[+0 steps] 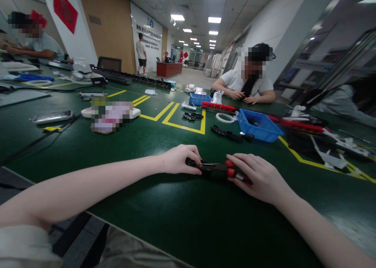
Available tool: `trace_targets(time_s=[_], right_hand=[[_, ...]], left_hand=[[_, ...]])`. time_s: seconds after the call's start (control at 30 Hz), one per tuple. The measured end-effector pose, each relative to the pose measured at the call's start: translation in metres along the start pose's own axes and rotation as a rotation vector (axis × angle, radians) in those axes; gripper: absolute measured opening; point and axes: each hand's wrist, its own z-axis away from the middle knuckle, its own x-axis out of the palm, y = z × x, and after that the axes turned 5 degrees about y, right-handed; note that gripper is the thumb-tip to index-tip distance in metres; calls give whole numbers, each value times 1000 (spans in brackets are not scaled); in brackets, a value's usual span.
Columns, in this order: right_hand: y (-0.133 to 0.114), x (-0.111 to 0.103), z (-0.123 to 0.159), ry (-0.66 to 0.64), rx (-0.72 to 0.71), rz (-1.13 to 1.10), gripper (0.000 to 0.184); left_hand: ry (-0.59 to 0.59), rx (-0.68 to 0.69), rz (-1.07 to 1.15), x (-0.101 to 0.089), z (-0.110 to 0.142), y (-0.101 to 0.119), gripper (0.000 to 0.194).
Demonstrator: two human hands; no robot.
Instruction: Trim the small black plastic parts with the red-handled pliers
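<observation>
Two forearms (pixel 96 185), one red-handled tool (pixel 230 173) (right hand (pixel 260 176)), one black part (pixel 193 165)

Green table (pixel 164 209), front: red-handled metal pliers (pixel 231 172); behind, right: blue rectangular plastic bin (pixel 258 129); round white ring (pixel 225 121) beside, left.

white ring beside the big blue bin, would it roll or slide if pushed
The ring lies flat, so it would probably slide rather than roll. It looks thin, so probably light. Pushed toward the bin, which stands close, it would likely stop there.
</observation>
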Motion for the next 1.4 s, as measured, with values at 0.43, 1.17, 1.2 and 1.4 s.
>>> trace_targets(time_s=[0.43,1.17,1.2,1.4], right_hand=[[-17,0,-11,-83,214,-163,28],[-20,0,-13,-88,198,-136,30],[-20,0,-13,-84,197,-141,30],[-19,0,-12,-38,160,-114,32]], left_hand=[[-1,-47,76,-1,-1,4,13],[14,-22,49,1,-1,-1,14],[11,-20,52,0,-1,0,14],[-4,-6,49,0,-1,-1,16]])
